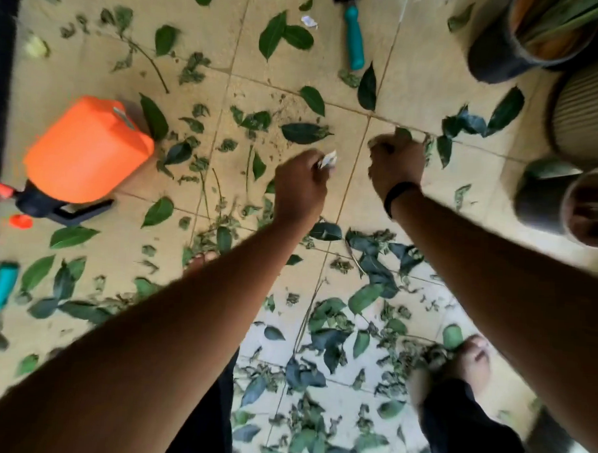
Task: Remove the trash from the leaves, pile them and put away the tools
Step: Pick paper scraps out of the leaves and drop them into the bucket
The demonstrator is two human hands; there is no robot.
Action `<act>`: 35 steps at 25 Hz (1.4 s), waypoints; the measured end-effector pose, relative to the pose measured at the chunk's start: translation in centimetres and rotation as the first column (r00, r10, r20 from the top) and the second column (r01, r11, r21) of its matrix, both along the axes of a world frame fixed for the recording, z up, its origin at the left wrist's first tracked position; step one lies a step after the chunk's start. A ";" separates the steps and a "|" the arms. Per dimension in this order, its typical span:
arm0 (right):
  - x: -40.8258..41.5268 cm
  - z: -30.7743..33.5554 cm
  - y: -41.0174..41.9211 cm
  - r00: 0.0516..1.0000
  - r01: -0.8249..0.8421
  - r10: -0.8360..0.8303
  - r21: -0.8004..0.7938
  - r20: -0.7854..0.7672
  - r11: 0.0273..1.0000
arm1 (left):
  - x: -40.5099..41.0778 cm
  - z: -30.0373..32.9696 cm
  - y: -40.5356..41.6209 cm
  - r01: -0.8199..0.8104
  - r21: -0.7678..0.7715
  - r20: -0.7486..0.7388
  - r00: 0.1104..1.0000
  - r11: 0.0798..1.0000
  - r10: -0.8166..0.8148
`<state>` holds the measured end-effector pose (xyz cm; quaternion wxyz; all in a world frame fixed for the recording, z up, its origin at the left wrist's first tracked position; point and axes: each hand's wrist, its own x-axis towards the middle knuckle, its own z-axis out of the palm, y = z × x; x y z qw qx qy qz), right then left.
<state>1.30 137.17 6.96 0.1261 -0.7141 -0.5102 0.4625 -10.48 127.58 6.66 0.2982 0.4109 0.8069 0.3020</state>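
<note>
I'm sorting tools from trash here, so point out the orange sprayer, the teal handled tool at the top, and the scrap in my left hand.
orange sprayer (88, 148): head view, middle of its orange tank.
teal handled tool (353, 40): head view, middle of the handle.
white scrap (328, 160): head view, the part showing past the left hand's fingertips.

The single head-worn view looks steeply down from standing height onto the beige tiled floor (417, 77), forearms reaching forward from the bottom edge. The orange plastic sprayer tank (88, 148) lies left of centre; beyond it the top edge cuts off a teal-handled brush (353, 40).
</note>
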 end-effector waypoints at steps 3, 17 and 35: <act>0.6 12.5 -6.5 0.971 0.162 -0.192 -0.200 -0.140 0.966 | -1.1 12.5 -8.1 -0.185 -0.110 0.296 0.932 0.977 0.210; -0.5 71.1 -24.1 0.695 0.518 -0.536 -0.183 -0.480 0.835 | -9.7 66.8 -17.2 0.191 -0.374 0.839 0.487 0.908 0.243; 10.4 76.4 -71.8 -0.405 0.875 -0.557 -0.484 -0.725 -0.006 | 17.4 79.1 -46.8 0.929 -0.310 0.897 0.356 0.202 -0.262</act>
